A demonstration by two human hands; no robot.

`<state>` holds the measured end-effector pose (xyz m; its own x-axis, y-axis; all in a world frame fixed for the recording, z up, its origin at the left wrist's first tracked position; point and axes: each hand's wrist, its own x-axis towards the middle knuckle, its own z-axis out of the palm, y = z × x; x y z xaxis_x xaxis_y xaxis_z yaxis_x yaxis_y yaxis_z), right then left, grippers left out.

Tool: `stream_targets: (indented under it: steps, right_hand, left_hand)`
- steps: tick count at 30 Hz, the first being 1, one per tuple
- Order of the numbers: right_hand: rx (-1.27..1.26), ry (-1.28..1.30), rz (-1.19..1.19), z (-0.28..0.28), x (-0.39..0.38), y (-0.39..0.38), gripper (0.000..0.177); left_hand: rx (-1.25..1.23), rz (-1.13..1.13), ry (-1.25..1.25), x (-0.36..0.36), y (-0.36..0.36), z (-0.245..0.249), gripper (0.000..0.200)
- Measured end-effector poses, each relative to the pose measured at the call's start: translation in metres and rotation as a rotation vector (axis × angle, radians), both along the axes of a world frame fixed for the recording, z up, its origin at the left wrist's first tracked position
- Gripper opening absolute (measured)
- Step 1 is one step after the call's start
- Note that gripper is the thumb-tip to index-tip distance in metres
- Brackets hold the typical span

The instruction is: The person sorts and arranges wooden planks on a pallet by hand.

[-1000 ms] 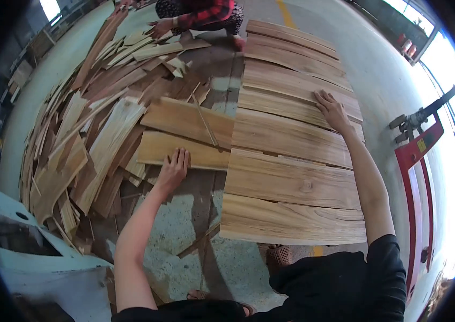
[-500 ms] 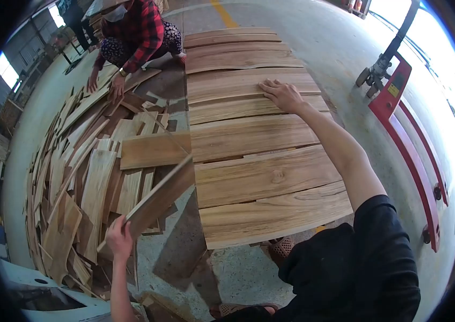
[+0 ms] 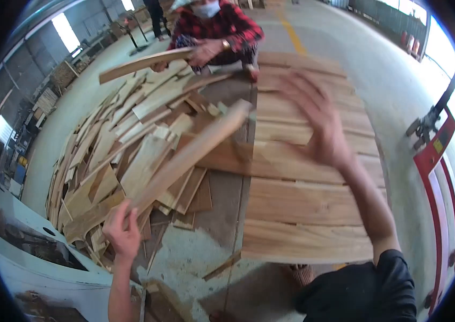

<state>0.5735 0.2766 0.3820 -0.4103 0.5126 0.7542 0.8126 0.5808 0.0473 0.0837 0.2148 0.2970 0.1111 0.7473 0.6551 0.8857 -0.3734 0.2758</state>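
Observation:
My left hand (image 3: 123,231) grips the near end of a wooden board (image 3: 190,155), which slants up and away, its far end over the gap beside the laid-out planks. My right hand (image 3: 318,123) is raised above the row of planks (image 3: 302,201), fingers spread and smeared by motion, holding nothing. Those planks lie side by side in a flat row. To the left spreads a loose heap of wood pieces (image 3: 147,161). Another board (image 3: 222,155) pokes out of the heap toward the row, partly behind the held board.
Across the heap a crouching person in a checked shirt (image 3: 238,27) holds a wooden board (image 3: 144,64) in both hands. A red pallet jack (image 3: 434,155) stands at right. A pale machine (image 3: 34,236) is at lower left. Another person (image 3: 155,16) stands far back.
My right hand has lifted off the planks. The board in my left hand has swung up, its far end higher. The crouching person has picked up a board. My view has shifted left.

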Motion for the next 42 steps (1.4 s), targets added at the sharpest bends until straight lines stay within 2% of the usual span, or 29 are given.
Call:
stream_targets:
  steps: [1, 2, 3, 6, 9, 10, 11, 13, 15, 18, 20, 22, 25, 28, 29, 32, 35, 36, 38, 42]
  right_hand:
    - [0.0, 0.028, 0.101, 0.008, -0.032, -0.017, 0.093]
    - [-0.035, -0.082, 0.103, 0.008, -0.06, -0.032, 0.091]
    - [-0.08, -0.195, 0.1, 0.006, -0.075, -0.044, 0.089]
    - [-0.252, -0.244, -0.113, -0.042, -0.076, -0.042, 0.07]
    - [-0.344, -0.158, -0.209, -0.063, -0.027, -0.057, 0.05]
    - [-0.354, -0.153, -0.309, -0.067, -0.017, -0.065, 0.046]
    - [-0.376, -0.152, -0.414, -0.071, -0.003, -0.072, 0.045]
    - [-0.609, -0.074, -0.411, -0.083, 0.048, -0.071, 0.05]
    - [-0.496, -0.072, -0.418, -0.109, 0.088, -0.076, 0.055]
    - [-0.342, -0.106, -0.438, -0.158, 0.14, -0.075, 0.062]
    - [-0.332, -0.157, -0.414, -0.164, 0.156, -0.07, 0.063]
    - [-0.321, -0.188, -0.399, -0.169, 0.16, -0.061, 0.064]
    - [-0.313, -0.219, -0.414, -0.169, 0.165, -0.05, 0.065]
    - [-0.301, -0.26, -0.461, -0.178, 0.166, -0.038, 0.065]
    - [-0.29, -0.267, -0.478, -0.184, 0.165, -0.033, 0.066]
    - [-0.32, -0.25, -0.484, -0.182, 0.156, -0.024, 0.066]
    - [-0.362, -0.259, -0.467, -0.179, 0.157, -0.02, 0.066]
    - [-0.385, -0.263, -0.462, -0.178, 0.157, -0.02, 0.065]
    - [-0.431, -0.255, -0.441, -0.178, 0.157, -0.021, 0.064]
    - [-0.512, -0.217, -0.404, -0.18, 0.154, -0.019, 0.073]
  left_hand:
    - [0.096, -0.073, 0.126, 0.026, 0.006, 0.018, 0.032]
    - [0.184, -0.145, 0.251, 0.053, 0.01, 0.03, 0.032]
    - [0.242, -0.191, 0.253, 0.081, 0.011, 0.035, 0.032]
    - [0.374, -0.37, 0.203, 0.15, 0.018, 0.028, 0.028]
    - [0.396, -0.517, 0.174, 0.192, 0.038, 0.004, 0.029]
    - [0.388, -0.572, 0.165, 0.202, 0.042, 0.0, 0.032]
    - [0.347, -0.551, 0.216, 0.205, 0.042, 0.002, 0.04]
    - [0.282, -0.501, 0.26, 0.213, 0.045, -0.003, 0.054]
    - [0.259, -0.424, 0.272, 0.198, 0.058, -0.023, 0.064]
    - [0.095, -0.367, 0.076, 0.164, 0.087, -0.092, 0.06]
    - [-0.283, -0.196, -0.402, 0.148, 0.107, -0.163, 0.055]
    - [-0.948, 0.098, -1.027, 0.143, 0.128, -0.195, 0.059]
    - [-1.352, 0.027, -1.648, 0.139, 0.155, -0.255, 0.073]
    - [-1.314, -0.08, -1.715, 0.165, 0.177, -0.287, 0.086]
    - [-1.302, -0.072, -1.808, 0.172, 0.19, -0.297, 0.098]
    - [-1.225, -0.084, -1.813, 0.192, 0.212, -0.308, 0.092]
    - [-1.13, -0.153, -1.9, 0.192, 0.239, -0.347, 0.071]
    - [-1.09, -0.158, -1.918, 0.195, 0.243, -0.347, 0.062]
    - [-0.986, -0.109, -1.923, 0.206, 0.231, -0.314, 0.037]
    - [-0.919, -0.386, -1.894, 0.183, 0.25, -0.355, 0.021]
